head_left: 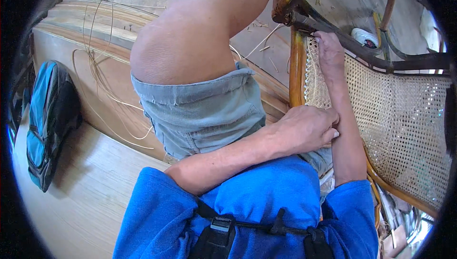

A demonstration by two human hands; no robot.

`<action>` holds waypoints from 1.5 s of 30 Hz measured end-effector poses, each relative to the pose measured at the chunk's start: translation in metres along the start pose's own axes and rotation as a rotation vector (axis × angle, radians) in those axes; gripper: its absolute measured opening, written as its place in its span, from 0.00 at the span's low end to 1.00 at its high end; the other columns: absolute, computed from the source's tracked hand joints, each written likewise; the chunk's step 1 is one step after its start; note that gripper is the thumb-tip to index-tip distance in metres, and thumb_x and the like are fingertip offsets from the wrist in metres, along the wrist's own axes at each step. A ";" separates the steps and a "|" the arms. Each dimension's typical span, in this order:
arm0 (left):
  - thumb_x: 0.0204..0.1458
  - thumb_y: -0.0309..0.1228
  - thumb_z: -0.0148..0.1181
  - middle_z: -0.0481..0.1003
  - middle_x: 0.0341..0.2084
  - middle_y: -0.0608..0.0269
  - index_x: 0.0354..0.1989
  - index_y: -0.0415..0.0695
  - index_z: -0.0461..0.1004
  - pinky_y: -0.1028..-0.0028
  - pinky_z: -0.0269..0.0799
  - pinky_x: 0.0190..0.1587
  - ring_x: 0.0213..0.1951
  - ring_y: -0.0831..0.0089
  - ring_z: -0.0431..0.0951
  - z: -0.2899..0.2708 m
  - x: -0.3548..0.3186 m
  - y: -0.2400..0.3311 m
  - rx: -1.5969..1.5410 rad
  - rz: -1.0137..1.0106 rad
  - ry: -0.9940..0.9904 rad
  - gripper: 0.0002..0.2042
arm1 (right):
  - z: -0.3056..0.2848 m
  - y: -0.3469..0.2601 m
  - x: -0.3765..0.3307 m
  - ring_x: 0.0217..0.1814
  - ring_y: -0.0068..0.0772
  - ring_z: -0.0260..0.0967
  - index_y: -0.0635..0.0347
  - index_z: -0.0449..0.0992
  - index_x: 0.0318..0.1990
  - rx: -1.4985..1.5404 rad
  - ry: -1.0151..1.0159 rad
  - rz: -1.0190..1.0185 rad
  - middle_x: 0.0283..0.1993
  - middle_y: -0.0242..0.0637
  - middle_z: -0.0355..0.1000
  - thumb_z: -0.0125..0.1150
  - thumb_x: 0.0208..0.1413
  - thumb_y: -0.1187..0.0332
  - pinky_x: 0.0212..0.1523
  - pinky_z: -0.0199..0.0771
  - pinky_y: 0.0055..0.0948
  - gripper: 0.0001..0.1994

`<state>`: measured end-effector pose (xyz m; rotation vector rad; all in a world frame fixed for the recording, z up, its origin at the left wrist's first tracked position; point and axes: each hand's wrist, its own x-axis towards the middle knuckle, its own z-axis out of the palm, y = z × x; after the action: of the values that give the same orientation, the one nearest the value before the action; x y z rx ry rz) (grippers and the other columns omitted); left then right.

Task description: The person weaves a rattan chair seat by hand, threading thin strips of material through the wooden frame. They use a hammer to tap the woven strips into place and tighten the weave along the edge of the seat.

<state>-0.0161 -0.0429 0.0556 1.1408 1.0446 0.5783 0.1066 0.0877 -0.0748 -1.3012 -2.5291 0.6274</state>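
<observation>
A chair with a woven cane panel (397, 111) in an orange-brown and dark frame (297, 75) stands at my right. My right hand (330, 52) is at the panel's far left corner, fingers pressed together against the weave's edge where it meets the dark rail. What they pinch, if anything, is too small to name. My left hand (307, 128) is curled closed beside my right forearm, close to the panel's near left edge. Its fingertips are partly hidden, and I cannot make out what they hold.
My bare knee (176, 44) is raised between the chair and a wooden bench (95, 164). Loose cane strands (114, 99) trail over boards at the left. A blue and black backpack (45, 121) lies on the bench. A white shoe (365, 36) shows beyond the chair, near cane scraps on the floor.
</observation>
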 end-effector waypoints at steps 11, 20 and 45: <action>0.52 0.37 0.52 0.74 0.28 0.45 0.39 0.42 0.69 0.53 0.70 0.36 0.35 0.47 0.75 -0.001 0.001 -0.001 -0.002 0.016 0.002 0.12 | 0.003 0.002 -0.001 0.35 0.45 0.69 0.58 0.73 0.39 -0.044 -0.017 0.000 0.34 0.43 0.68 0.48 0.53 0.73 0.34 0.69 0.35 0.08; 0.52 0.36 0.52 0.74 0.28 0.44 0.40 0.43 0.69 0.53 0.70 0.36 0.34 0.46 0.75 -0.002 0.001 0.001 -0.048 0.037 0.034 0.12 | 0.007 -0.003 -0.002 0.34 0.48 0.68 0.55 0.72 0.39 -0.103 -0.012 0.012 0.33 0.42 0.67 0.49 0.52 0.73 0.34 0.69 0.39 0.08; 0.56 0.38 0.52 0.61 0.14 0.78 0.35 0.44 0.73 0.85 0.46 0.12 0.12 0.91 0.53 -0.029 0.020 -0.005 -0.292 -0.212 0.633 0.11 | -0.112 -0.037 -0.433 0.40 0.51 0.70 0.67 0.74 0.39 -0.127 0.272 1.182 0.37 0.49 0.73 0.50 0.56 0.66 0.44 0.67 0.39 0.12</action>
<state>-0.0336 -0.0154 0.0425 0.5820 1.5374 0.9167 0.3746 -0.2539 0.0383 -2.6569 -1.3907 0.3958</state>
